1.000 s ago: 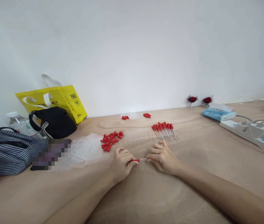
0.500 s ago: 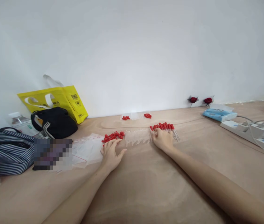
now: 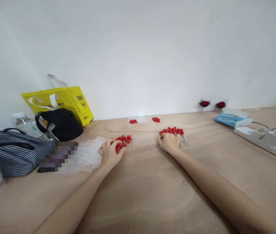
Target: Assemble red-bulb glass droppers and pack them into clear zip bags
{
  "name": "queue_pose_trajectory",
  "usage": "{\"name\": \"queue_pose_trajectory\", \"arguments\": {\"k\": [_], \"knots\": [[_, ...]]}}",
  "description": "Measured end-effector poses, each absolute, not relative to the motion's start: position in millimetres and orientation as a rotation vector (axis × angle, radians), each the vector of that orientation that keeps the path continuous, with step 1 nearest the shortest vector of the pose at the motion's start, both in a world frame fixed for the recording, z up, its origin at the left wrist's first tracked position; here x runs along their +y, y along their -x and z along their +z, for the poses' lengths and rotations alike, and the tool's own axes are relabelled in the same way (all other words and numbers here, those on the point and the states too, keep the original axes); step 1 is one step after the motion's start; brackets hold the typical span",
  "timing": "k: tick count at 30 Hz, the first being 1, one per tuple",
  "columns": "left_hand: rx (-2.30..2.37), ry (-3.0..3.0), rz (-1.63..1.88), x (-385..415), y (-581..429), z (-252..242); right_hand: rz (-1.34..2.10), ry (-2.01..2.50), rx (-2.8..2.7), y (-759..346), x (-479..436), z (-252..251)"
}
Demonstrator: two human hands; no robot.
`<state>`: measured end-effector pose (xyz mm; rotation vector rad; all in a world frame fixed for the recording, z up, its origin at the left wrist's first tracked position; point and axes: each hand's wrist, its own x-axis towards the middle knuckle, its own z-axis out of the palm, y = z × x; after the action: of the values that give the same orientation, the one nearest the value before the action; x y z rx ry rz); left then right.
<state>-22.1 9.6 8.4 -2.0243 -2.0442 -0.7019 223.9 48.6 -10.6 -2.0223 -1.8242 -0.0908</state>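
Left fingers [image 3: 107, 147]: half-spread, red bulbs [image 3: 126, 138] at tips!
Right fingers [image 3: 162, 138]: bunched, capped tubes [image 3: 178, 131] alongside!
Grips: hidden.
Joined piece between: gone, seemingly finished!

Red bulbs [image 3: 128, 139]: looked smooth, rubbery
Tubes [image 3: 145, 141]: looked smooth
Tabletop [image 3: 138, 195]: was grained wood
Striped bag [image 3: 13, 160]: was matt cloth

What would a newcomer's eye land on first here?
Probably the bright yellow bag, tilted near the wall on the left. Then the red bulbs at the left hand and the red-topped tubes partly covered by the right hand. Between those groups lies a row of clear tubes.
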Motion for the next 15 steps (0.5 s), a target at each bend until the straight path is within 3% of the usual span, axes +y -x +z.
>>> {"name": "queue_pose_trajectory", "arguments": {"k": [6, 15], "knots": [[-1.860, 2.040, -0.645, 41, 14, 12, 0.021, 2.187, -1.899, -217, 52, -3], [-2.008, 2.017, -0.502, 88, -1, 17, 0.023, 2.195, -1.908, -209, 55, 0]]}}
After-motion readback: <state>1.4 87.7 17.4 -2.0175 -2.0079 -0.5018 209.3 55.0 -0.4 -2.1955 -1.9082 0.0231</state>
